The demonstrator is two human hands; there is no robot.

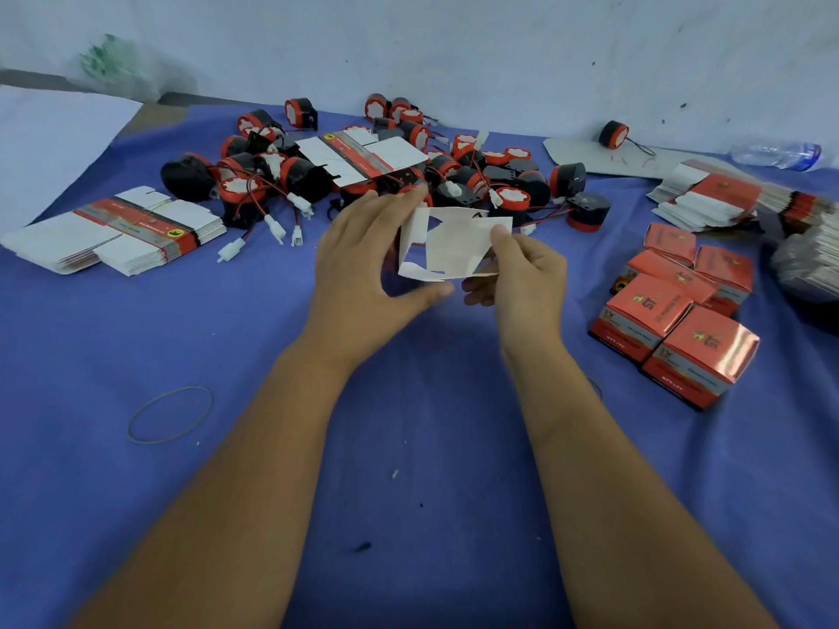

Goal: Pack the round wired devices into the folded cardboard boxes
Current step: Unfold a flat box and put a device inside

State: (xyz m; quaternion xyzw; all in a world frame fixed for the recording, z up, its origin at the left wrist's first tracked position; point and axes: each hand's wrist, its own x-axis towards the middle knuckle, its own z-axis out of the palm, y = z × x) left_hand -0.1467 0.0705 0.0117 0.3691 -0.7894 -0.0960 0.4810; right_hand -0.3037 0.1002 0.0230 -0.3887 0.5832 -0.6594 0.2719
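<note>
Your left hand (363,261) and right hand (517,274) pinch the half-folded box (454,247) above bare blue cloth (408,424), just before the device pile (408,170).

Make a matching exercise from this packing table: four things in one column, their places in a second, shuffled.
Things:
1. rubber band
2. finished red boxes
3. water bottle
4. half-folded box

Places:
A. far right, near the wall
B. between left hand and right hand
C. near left on the blue cloth
D. right of the hands

Pairs: 1-C, 2-D, 3-A, 4-B
</note>
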